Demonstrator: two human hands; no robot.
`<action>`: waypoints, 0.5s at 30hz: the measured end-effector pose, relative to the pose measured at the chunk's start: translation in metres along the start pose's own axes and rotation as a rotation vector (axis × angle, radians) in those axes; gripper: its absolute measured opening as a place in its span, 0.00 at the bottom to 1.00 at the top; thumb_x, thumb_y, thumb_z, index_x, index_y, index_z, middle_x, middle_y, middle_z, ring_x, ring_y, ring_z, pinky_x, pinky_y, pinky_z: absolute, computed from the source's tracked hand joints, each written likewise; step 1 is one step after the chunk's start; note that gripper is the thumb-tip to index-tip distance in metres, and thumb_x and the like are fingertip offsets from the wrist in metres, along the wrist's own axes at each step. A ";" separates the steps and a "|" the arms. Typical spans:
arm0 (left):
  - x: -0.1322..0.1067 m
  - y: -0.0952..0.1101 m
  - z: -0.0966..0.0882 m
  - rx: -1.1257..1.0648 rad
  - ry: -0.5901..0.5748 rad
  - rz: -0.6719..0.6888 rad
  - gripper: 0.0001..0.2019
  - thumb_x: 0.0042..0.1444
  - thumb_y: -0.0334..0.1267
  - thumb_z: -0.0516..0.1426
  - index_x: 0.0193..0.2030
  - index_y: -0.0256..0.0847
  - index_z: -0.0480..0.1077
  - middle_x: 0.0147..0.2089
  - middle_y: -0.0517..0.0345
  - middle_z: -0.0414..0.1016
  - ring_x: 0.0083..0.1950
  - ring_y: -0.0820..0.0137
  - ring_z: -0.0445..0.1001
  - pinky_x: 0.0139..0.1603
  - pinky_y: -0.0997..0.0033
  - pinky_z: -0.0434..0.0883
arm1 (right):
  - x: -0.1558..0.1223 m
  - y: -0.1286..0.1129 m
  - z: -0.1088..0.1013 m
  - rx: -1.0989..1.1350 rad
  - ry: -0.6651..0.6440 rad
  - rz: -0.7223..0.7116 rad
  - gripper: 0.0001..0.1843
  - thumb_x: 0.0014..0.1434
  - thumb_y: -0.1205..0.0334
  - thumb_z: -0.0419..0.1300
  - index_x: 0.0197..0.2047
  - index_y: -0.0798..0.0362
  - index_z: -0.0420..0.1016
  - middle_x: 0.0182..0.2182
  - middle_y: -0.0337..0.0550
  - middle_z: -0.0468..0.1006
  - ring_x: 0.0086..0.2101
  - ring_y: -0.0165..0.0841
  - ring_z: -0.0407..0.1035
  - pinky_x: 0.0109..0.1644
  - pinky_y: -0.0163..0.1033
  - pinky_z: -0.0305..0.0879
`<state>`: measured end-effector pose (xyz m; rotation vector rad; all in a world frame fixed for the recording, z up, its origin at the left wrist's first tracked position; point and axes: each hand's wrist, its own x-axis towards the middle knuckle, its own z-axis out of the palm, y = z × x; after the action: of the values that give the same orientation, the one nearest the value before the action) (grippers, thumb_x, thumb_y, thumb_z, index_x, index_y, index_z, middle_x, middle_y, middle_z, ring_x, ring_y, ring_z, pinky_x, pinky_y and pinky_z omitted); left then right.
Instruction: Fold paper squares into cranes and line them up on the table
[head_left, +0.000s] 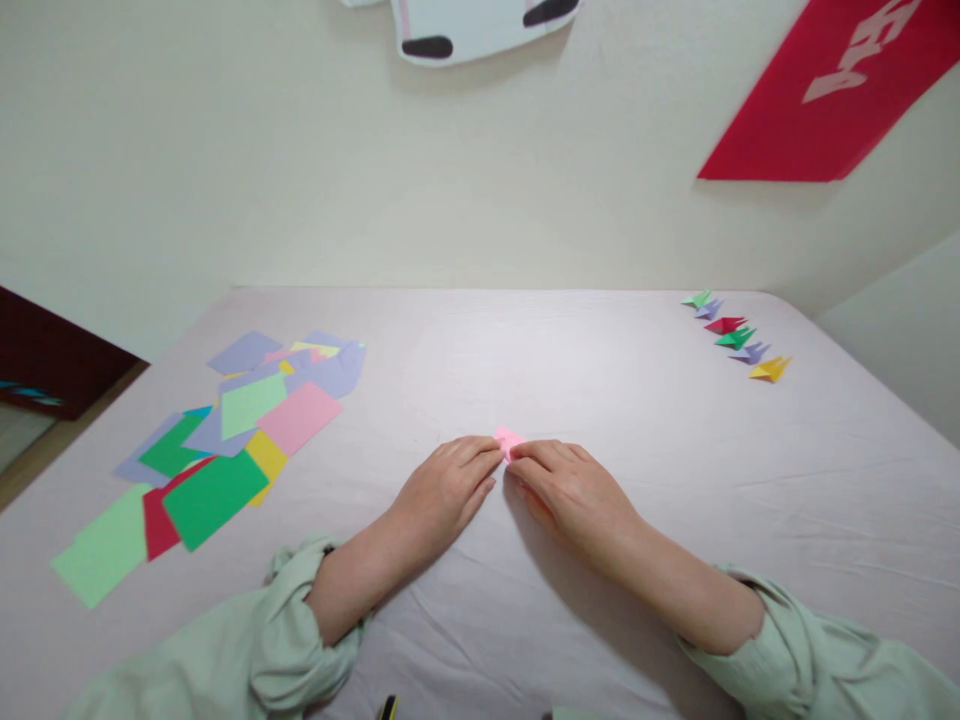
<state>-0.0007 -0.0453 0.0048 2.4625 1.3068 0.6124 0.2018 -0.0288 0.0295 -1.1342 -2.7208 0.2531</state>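
A small piece of pink paper (510,439), seemingly folded, lies at the middle of the table between my two hands. My left hand (455,480) has its fingers closed together at the paper's left edge. From the other side, my right hand (566,487) pinches the paper with its fingertips. Most of the paper's near part is hidden under the fingers, so its folds cannot be made out.
Loose coloured paper sheets (217,500) overlap at the left. A row of several small folded paper figures (733,339) stands at the far right. A black-and-yellow object (388,708) shows at the near edge. The wall (450,190) rises behind the table (600,370).
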 end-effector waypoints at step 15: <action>0.000 0.001 0.000 0.012 -0.003 0.000 0.15 0.64 0.30 0.52 0.56 0.37 0.69 0.57 0.50 0.73 0.58 0.64 0.69 0.61 0.60 0.69 | 0.000 0.000 0.001 0.007 0.021 0.008 0.09 0.64 0.70 0.57 0.46 0.55 0.76 0.45 0.50 0.79 0.44 0.41 0.72 0.47 0.47 0.69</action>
<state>0.0000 -0.0460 0.0048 2.4714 1.3133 0.6018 0.2016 -0.0288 0.0283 -1.1401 -2.6951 0.2508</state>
